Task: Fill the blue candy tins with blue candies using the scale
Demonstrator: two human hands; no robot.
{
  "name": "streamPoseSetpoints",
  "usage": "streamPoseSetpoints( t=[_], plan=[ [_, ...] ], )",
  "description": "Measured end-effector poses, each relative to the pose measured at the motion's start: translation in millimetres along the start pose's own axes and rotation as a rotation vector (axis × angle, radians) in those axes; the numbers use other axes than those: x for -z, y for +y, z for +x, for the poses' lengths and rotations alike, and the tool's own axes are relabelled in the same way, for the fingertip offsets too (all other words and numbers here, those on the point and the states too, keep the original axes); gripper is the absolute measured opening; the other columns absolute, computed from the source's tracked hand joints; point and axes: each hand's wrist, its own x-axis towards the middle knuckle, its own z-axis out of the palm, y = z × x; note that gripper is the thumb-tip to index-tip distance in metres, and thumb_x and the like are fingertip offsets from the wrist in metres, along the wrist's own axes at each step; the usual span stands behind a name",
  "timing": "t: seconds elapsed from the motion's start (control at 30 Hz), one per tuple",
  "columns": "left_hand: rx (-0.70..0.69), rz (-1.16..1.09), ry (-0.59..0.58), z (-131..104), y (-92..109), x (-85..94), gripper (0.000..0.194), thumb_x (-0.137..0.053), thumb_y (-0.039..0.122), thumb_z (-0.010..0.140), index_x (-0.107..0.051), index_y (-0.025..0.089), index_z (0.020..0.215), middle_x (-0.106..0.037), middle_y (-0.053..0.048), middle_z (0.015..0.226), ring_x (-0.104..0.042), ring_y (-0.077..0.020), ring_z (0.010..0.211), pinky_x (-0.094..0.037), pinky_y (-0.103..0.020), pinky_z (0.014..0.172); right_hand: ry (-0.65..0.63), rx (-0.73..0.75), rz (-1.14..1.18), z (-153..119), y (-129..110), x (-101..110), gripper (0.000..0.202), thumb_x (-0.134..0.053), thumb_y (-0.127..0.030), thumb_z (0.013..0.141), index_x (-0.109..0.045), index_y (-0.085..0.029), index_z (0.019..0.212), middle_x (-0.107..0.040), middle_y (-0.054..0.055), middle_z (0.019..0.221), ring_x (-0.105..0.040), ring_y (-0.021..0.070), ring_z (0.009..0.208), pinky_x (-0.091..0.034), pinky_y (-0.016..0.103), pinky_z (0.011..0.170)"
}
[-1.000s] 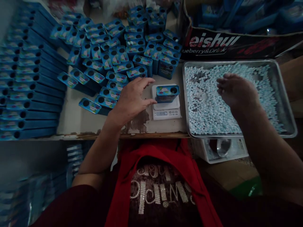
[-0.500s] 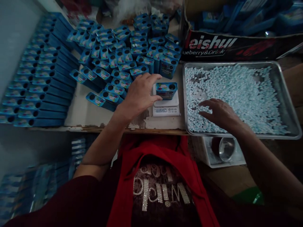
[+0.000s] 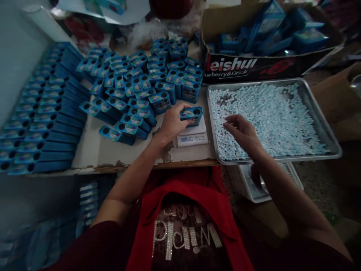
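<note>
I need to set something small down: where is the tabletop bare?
A bare patch of tabletop lies between the lined-up boxes at far left and the loose boxes; a narrow strip lies between the scale and the front edge. Crowded: behind the scale, and the tray of pellets.

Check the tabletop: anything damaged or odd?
The tabletop looks damaged: its finish is chipped along the front edge, left of the scale. What look like white pellets show at the top of one blue box, unlike most others.

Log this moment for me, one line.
left hand: gripping blue container at scale | right hand: over pale candies in tray, any pinch unclear | more blue containers: left of scale
</note>
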Motion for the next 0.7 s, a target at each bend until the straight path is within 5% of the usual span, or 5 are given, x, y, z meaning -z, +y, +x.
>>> streamPoseSetpoints(
  t=[0.13, 0.27, 0.5, 0.7],
  plan=[
    [-0.258, 0.038, 0.105, 13.8, 16.1, -20.4, 0.043, -0.09, 0.005, 0.094, -0.084, 0.026, 0.132, -0.086, -0.006, 0.126, -0.08, -0.0322, 0.12, -0.064, -0.045, 0.111, -0.015, -0.33, 0.776, 5.2, -30.6, -31.3, 0.035, -0.081, -0.06, 0.112, -0.079, -0.025, 0.114, -0.084, 0.007, 0.111, -0.084, 0.0239, 0.104, -0.071, 0.036, 0.095],
    [-0.538, 0.18, 0.166, 29.5, 30.6, -36.5, 0.04, -0.08, 0.01, 0.106, -0.085, 0.031, 0.139, -0.084, -0.007, 0.127, -0.075, -0.0332, 0.12, -0.06, -0.048, 0.11, -0.031, -0.502, 1.163, 13.7, -49.5, -43.3, 0.04, -0.057, -0.051, 0.128, -0.077, -0.024, 0.107, -0.087, 0.01, 0.114, -0.086, 0.0229, 0.106, -0.074, 0.036, 0.1],
    [-0.429, 0.216, 0.154, 30.4, 20.8, -44.9, 0.037, -0.084, 0.01, 0.103, -0.085, 0.029, 0.135, -0.08, -0.008, 0.118, -0.07, -0.0335, 0.112, -0.059, -0.047, 0.104, -0.065, -0.536, 1.231, 22.1, -53.4, -32.2, 0.024, -0.062, -0.012, 0.118, -0.082, -0.017, 0.107, -0.09, 0.013, 0.112, -0.087, 0.021, 0.105, -0.074, 0.034, 0.109],
    [-0.428, 0.274, 0.077, 11.4, 31.7, -28.0, 0.046, -0.073, 0.01, 0.108, -0.087, 0.031, 0.146, -0.084, -0.011, 0.129, -0.071, -0.037, 0.121, -0.057, -0.054, 0.112, -0.114, -0.462, 1.18, 17.3, -54.4, -28.8, 0.016, -0.071, -0.012, 0.112, -0.086, -0.017, 0.107, -0.09, 0.013, 0.119, -0.088, 0.0217, 0.11, -0.073, 0.035, 0.117]
  ],
)
